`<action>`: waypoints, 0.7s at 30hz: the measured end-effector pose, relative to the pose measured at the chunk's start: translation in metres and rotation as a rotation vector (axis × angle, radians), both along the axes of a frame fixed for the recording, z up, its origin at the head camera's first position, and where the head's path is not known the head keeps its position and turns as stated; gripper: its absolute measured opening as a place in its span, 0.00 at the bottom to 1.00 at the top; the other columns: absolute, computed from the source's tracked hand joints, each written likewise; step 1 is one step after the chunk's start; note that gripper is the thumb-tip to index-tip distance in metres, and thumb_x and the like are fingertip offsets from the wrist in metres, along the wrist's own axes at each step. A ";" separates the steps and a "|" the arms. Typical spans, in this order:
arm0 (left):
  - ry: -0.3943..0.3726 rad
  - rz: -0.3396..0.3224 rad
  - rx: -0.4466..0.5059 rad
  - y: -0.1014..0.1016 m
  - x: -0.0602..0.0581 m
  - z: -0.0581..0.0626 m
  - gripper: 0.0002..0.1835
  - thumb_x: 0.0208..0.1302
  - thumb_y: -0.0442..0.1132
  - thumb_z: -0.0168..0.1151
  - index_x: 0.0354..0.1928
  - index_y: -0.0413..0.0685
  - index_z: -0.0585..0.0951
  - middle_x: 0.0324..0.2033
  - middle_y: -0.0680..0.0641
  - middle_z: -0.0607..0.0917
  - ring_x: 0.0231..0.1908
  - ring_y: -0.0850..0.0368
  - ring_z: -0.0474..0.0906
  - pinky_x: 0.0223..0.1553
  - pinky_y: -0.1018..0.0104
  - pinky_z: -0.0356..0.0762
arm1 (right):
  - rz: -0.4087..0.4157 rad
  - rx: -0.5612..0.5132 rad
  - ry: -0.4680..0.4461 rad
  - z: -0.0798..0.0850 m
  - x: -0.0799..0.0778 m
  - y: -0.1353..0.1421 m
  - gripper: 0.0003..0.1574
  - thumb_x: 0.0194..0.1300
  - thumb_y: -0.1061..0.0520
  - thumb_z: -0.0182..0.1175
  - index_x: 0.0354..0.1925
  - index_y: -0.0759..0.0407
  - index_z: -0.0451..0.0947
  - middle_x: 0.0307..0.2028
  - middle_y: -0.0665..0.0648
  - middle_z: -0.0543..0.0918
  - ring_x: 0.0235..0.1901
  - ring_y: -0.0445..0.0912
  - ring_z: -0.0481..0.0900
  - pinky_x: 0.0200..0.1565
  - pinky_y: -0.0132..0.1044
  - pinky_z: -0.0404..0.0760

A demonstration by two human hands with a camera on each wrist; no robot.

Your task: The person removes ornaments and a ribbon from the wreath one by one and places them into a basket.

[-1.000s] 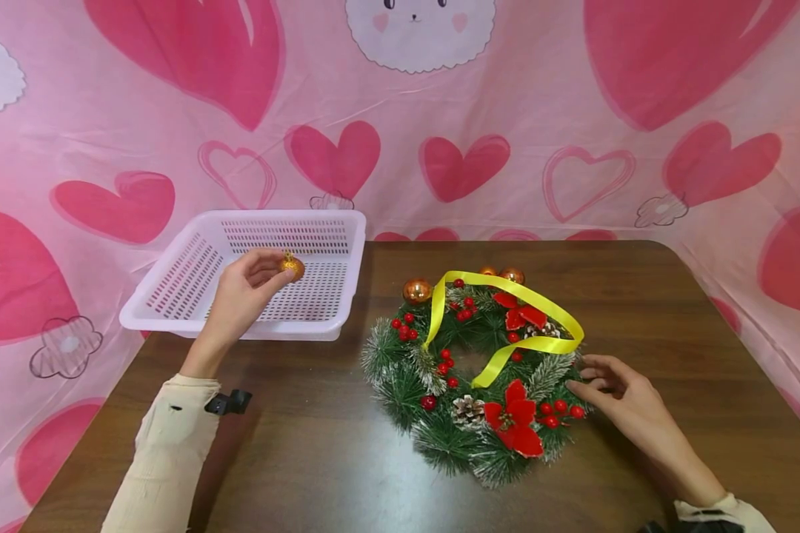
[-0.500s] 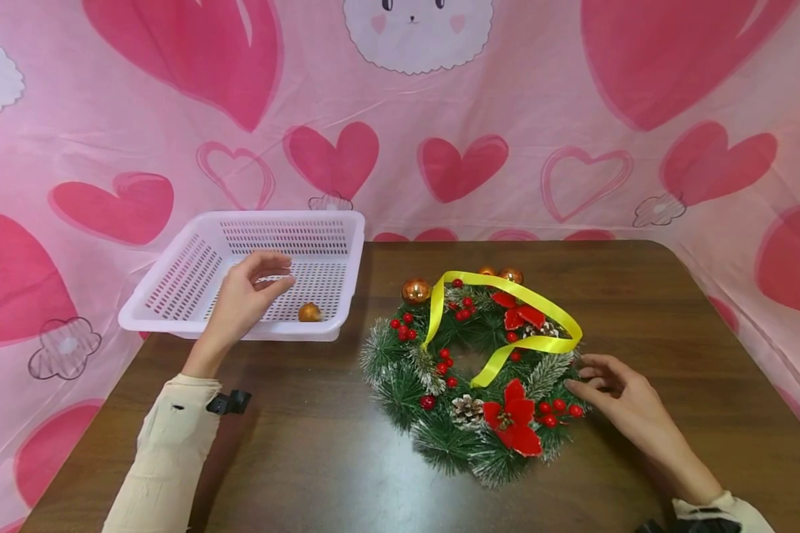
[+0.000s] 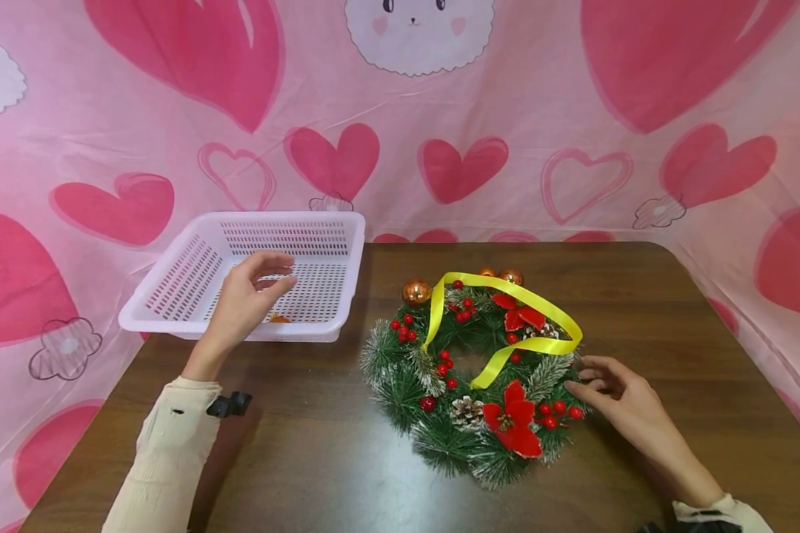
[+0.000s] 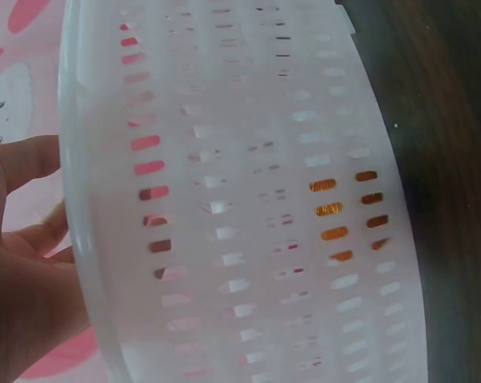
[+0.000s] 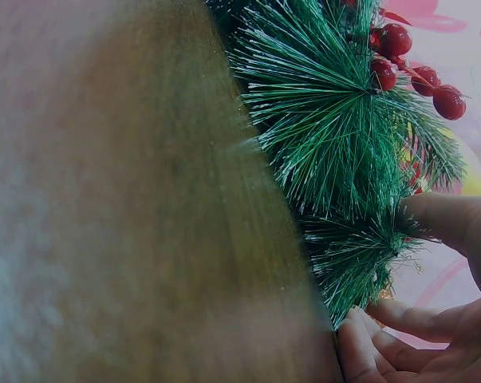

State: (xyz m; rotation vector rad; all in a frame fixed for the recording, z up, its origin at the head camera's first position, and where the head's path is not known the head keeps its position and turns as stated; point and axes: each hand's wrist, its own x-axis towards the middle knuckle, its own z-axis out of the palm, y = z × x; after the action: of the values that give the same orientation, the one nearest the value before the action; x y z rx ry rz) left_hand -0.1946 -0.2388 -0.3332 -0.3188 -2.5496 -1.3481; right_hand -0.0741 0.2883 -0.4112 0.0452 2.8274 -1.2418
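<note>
My left hand (image 3: 248, 292) hovers over the white plastic basket (image 3: 350, 281), thumb and fingers apart with nothing between them. A gold Christmas ball (image 3: 278, 319) lies in the basket by the near wall, mostly hidden by that wall; in the left wrist view, the gold ball (image 4: 329, 209) shows through the slots. My right hand (image 3: 623, 389) holds the right edge of a green Christmas wreath (image 3: 447, 444), thumb and fingers around its needles (image 5: 360, 247). The wreath lies on the table and carries red flowers, berries, pine cones and a yellow ribbon (image 3: 527, 296).
Several shiny copper-gold balls, one at the back left (image 3: 416, 292), sit along the far side of the wreath. The brown wooden table (image 3: 320, 429) ends at a pink cloth backdrop (image 3: 400, 104) printed with hearts. The basket stands at the table's far left.
The gold ball has left my left hand, dropped into the basket and rolled leftward along its near wall. My left fingers have come apart; my right hand and the wreath stay put.
</note>
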 end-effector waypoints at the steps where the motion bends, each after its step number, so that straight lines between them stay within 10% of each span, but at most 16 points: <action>1: 0.001 -0.002 0.003 0.001 0.001 0.001 0.19 0.66 0.37 0.66 0.57 0.40 0.78 0.52 0.38 0.83 0.52 0.48 0.80 0.49 0.82 0.73 | 0.000 0.002 0.001 0.000 0.000 0.000 0.34 0.67 0.44 0.65 0.63 0.62 0.72 0.50 0.61 0.81 0.38 0.33 0.78 0.38 0.28 0.76; 11: 0.061 -0.056 -0.006 0.012 0.011 0.009 0.18 0.66 0.37 0.66 0.56 0.41 0.79 0.52 0.41 0.83 0.52 0.49 0.81 0.55 0.61 0.78 | -0.001 0.016 -0.019 0.000 0.000 0.000 0.35 0.67 0.42 0.65 0.63 0.62 0.72 0.50 0.61 0.82 0.37 0.34 0.78 0.39 0.28 0.76; 21: 0.083 -0.117 0.029 0.027 0.011 0.010 0.17 0.66 0.36 0.66 0.56 0.41 0.80 0.50 0.43 0.84 0.50 0.52 0.82 0.52 0.74 0.76 | -0.005 0.020 -0.005 -0.002 -0.001 0.000 0.34 0.66 0.42 0.65 0.61 0.60 0.73 0.49 0.60 0.82 0.37 0.32 0.78 0.38 0.28 0.76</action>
State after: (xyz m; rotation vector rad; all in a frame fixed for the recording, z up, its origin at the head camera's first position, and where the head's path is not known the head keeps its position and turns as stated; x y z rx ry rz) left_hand -0.1836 -0.2121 -0.3235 -0.5145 -2.4757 -1.3799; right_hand -0.0750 0.2881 -0.4130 0.0554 2.8377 -1.2120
